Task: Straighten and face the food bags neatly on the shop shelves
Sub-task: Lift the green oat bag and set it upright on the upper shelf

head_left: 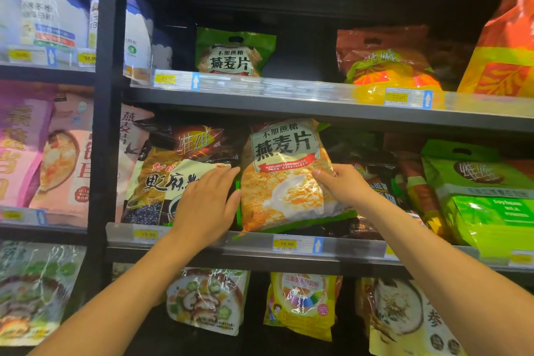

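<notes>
The oat flake bag [286, 182] is located on the middle shelf [361, 254], near the centre of the bay and directly above a yellow price tag [286, 244] marked 19.90. The printed front is turned outward. The bag is tilted: its lower left corner sits at the shelf's front lip, while its lower right corner is raised. Its top edge is partly hidden behind the upper shelf [260, 101].

The right grip [344, 185], a bare hand, is closed on the right edge of the bag at about mid-height. The thumb [320, 175] is pressed on the printed front; the remaining fingers are wrapped behind the edge and are mostly hidden. The bag therefore lies to the left of this grip.

The left grip [206, 199] is open, with the fingers held straight and together. It is laid flat on the black sesame bag [161, 179], which stands just beside the oat flake bag on the left. The thumb side of this grip touches the oat flake bag's left edge, near its lower half. The bag is thus bracketed between the two grips.

A green soybean bag [485, 196] stands further right on the same shelf, with dark bags between. A second oat bag [232, 52] of the same print stands upright on the upper shelf.
</notes>
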{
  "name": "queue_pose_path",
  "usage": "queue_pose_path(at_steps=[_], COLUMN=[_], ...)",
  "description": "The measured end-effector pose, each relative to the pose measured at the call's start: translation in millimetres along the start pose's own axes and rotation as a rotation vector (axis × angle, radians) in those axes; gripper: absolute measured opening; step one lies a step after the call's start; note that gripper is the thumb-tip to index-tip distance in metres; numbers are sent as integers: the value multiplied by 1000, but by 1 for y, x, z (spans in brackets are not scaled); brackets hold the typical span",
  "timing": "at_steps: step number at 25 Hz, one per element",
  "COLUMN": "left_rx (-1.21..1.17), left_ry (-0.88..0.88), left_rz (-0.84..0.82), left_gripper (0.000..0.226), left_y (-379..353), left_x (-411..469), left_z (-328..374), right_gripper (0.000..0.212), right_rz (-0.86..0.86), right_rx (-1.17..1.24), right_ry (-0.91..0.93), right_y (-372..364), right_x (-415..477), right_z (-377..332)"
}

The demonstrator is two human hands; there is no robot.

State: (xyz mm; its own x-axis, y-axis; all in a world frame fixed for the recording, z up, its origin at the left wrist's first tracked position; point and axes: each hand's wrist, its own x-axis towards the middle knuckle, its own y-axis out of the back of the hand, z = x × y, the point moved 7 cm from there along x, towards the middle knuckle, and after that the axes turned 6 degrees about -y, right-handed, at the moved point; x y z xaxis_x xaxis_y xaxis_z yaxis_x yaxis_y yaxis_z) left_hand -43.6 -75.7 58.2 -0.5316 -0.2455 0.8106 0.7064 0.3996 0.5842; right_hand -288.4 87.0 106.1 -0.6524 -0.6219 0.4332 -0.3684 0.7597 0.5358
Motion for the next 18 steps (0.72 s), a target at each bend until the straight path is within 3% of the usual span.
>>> queue_pose_path(at_steps=[4,11,14,18], left_rx=[-9,-56,-273,-542], left_ry=[3,20,74,194], left_rz=[12,-19,105,108], left_gripper=[57,59,44,41], left_y=[-2,0,20,29], left_x=[2,7,14,35], left_z=[-2,-2,4,19], right_gripper=[49,50,51,55], right_rz=[73,57,62,52], right_rx=[-33,-13,11,44], right_ry=[33,60,23,10], right_y=[22,49,63,78], right_x=[5,-17,-34,-56], right_z=[-17,-37,-28,-15])
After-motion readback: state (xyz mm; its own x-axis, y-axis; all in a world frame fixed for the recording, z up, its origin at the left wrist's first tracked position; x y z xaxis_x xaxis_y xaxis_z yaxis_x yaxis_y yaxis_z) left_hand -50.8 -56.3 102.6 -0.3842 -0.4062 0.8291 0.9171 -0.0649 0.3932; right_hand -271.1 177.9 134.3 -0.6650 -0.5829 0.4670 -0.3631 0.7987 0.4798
